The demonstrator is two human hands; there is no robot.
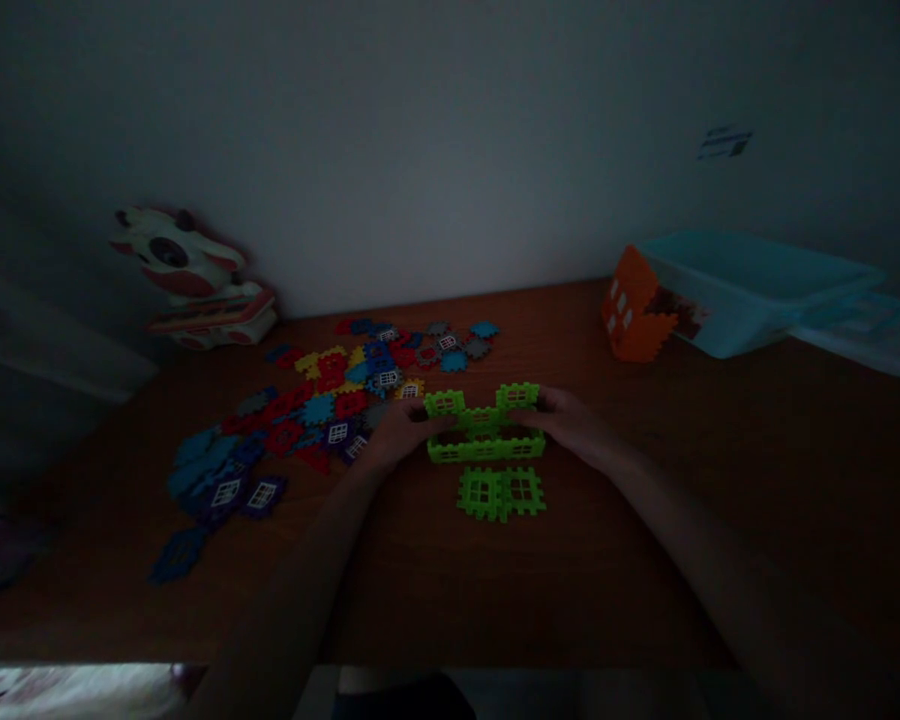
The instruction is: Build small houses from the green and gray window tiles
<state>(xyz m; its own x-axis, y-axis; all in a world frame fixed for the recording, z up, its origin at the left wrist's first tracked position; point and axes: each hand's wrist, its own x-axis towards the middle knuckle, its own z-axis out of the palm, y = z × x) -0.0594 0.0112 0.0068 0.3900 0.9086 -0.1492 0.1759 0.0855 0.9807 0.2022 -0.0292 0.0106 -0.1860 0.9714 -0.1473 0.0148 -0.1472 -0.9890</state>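
A bright green structure of interlocking plastic building panels [484,448] stands on the wooden table, with window-like openings in its sides and two taller panels at the back corners. My left hand [405,432] is closed on its left back corner, thumb and fingers around the panel. At the right back corner, my right hand [566,418] pinches the other raised panel. Just in front of the structure lie loose green window panels [501,493], flat and overlapping. Parts of my fingertips are hidden behind the green walls.
Many loose panels [317,409] in blue, red, yellow and grey spread over the table's left side. A cow-shaped toy keyboard [214,318] stands back left. An orange panel house [630,310] is at the back right, beside a translucent light-blue bin [742,290]. The room is dim.
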